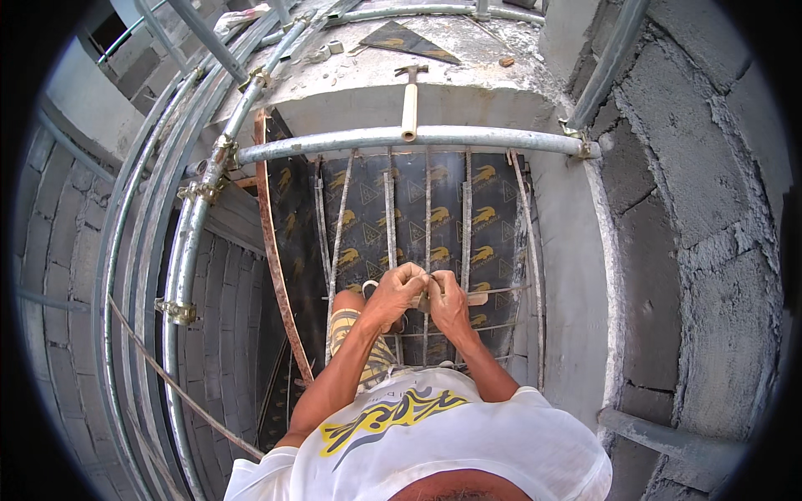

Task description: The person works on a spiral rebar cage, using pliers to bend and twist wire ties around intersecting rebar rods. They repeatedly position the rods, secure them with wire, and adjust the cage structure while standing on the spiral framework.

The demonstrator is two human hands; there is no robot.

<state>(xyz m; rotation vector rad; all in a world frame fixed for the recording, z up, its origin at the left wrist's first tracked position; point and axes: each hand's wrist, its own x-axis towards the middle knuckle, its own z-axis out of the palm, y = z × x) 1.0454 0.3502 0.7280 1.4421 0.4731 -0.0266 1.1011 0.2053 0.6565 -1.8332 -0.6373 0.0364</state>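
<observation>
A: Head view: what've you got in your grip?

B: Your left hand [399, 292] and right hand [448, 304] have fingers curled in, tips meeting abt mid-panel. Something small & brownish shows btwn them, but it's too small to ID, so can't tell if either hand is really pinching it.

A: And the bar you're working at?

B: Middle upright bar [428, 213]. It's in line w/ your fingertips, passing behind them. Long axis runs from the top edge of the black panel [409, 196] twd the bottom edge, i.e. straight twd your torso. Contact w/ the bar: can't tell.

A: Which hand's nearer?

B: Abt even: left on the bar's left side, right on its right. The crossbar [508, 290] runs roughly square to it, out past your right hand twd the panel's right edge, so that one's nearer your right.

A: Anything else close?

B: Pale flat piece [478, 299] just beside your right hand; can't tell if you're holding it. Hammer [410, 104] is well apart, beyond your fingertips: head by the front edge of the concrete slab [493, 63], handle pointing back at you, its end over the steel pipe [334, 143].
</observation>
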